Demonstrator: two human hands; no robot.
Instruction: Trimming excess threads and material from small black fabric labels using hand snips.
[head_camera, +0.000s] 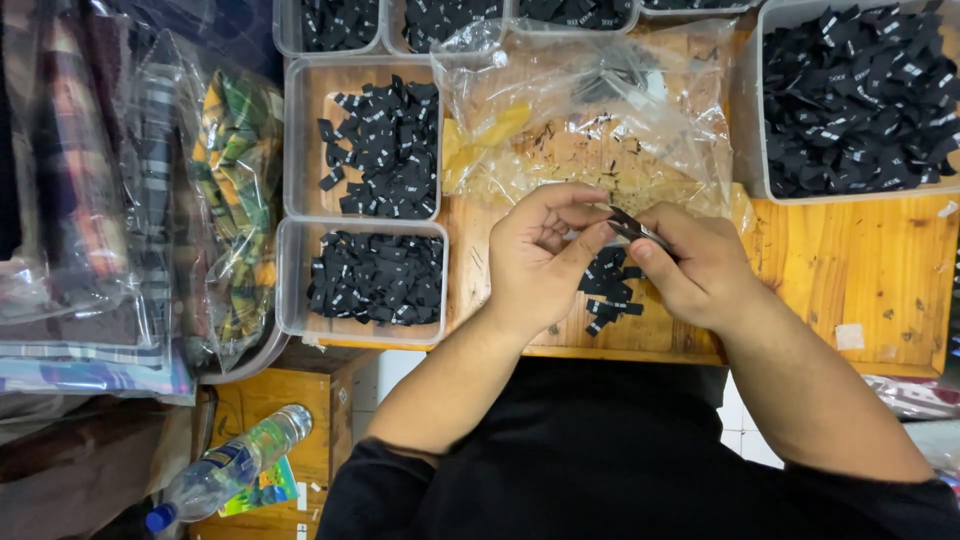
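So both hands meet over the table (860, 270), forearms angled in. Left hand (535, 262) and right hand (700, 265) pinch one black label (628, 226) between fingertips, fingers curled tight. Just under them sits a small label pile (608, 290), then a plastic bag (590, 110) and trays (300, 150) behind.

There is only one view, from a camera worn on the person's head. It looks almost straight down, close over the wooden table (860, 280), so the person's own forearms and dark clothes fill the lower part of the picture. The far edge of the view reaches clear plastic trays (295, 150). At the left, the view passes the table edge down to the floor.
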